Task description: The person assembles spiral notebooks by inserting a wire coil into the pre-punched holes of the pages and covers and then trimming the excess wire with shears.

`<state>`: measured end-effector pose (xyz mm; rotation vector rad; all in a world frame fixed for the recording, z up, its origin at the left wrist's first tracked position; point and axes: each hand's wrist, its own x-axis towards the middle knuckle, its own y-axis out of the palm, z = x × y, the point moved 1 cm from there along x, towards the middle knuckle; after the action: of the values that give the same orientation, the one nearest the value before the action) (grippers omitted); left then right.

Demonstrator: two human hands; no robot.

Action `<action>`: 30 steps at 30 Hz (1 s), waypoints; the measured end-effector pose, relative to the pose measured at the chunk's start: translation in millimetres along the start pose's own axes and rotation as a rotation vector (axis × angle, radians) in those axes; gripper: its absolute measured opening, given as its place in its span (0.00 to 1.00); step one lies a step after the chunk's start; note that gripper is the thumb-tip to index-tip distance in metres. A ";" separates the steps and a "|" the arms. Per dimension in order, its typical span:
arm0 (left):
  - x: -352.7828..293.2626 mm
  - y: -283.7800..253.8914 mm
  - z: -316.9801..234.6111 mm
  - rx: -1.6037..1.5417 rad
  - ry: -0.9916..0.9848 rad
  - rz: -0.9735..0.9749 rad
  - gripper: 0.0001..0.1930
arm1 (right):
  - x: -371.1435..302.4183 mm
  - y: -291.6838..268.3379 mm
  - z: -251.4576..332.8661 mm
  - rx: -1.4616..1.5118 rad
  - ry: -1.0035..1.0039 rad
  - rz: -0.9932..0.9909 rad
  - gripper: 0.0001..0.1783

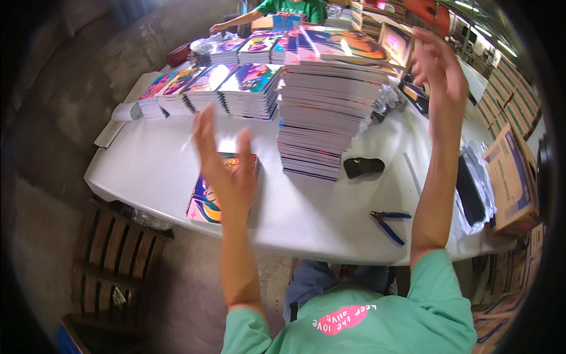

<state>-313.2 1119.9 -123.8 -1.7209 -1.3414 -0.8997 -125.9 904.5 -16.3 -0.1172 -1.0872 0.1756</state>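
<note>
My left hand [227, 171] is raised over a spiral-bound notebook [205, 203] with a colourful cover, near the table's front edge. Its fingers are spread, slightly blurred, and nothing is in them. The hand hides part of that notebook. Higher up, my right hand [439, 71] hovers at the right of a tall stack of notebooks [324, 127], fingers apart and empty. Whether it touches the top notebook [345, 44] I cannot tell, though a gap seems to show. Blue-handled cutting pliers [389, 224] lie on the table between my forearms, with a small black object [363, 167] beyond them.
Several shorter notebook piles [250, 88] line the far left of the white table [141, 159]. Crumpled plastic [386, 103] sits beside the tall stack. Cardboard boxes [510, 183] stand at the right, a slatted wooden pallet [118, 265] at lower left. Another person [292, 9] works across the table.
</note>
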 end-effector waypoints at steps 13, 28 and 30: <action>42.4 108.4 -51.9 0.404 0.165 0.301 0.35 | 59.8 -24.6 -104.8 0.072 0.799 0.464 0.20; 47.8 96.1 -71.2 0.589 0.356 0.114 0.26 | 52.8 -14.3 -43.1 -0.087 0.113 -0.061 0.15; 41.3 77.8 -111.1 0.365 0.492 -0.066 0.30 | 30.6 -49.4 -21.4 -0.059 -0.073 -0.072 0.14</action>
<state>-237.3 1027.6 -47.5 -1.0930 -1.1449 -0.9670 -88.9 862.0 9.3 -0.1255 -1.1685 0.0835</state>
